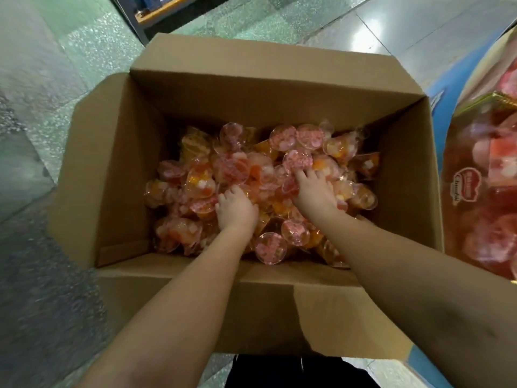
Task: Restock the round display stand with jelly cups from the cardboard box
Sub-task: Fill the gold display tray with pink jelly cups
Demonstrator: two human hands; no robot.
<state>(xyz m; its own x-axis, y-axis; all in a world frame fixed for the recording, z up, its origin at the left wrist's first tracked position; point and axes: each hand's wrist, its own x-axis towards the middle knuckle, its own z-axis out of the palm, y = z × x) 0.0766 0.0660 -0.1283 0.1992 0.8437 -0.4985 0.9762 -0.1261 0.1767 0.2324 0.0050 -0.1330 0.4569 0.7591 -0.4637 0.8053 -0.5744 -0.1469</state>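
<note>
I see both hands down inside the open brown cardboard box [251, 88], sunk into its heap of clear plastic jelly cups [298, 161] with pink and orange filling. My left hand [236, 210] and right hand [316, 191] have fingers curled among cups; whether either actually grips one, I cannot tell. The round blue-rimmed display stand [447, 107] sits just right of the box.

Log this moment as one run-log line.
stage: gathering | left hand: fingers dug into jelly cups | right hand: same | cardboard box: open | display stand: right of box
</note>
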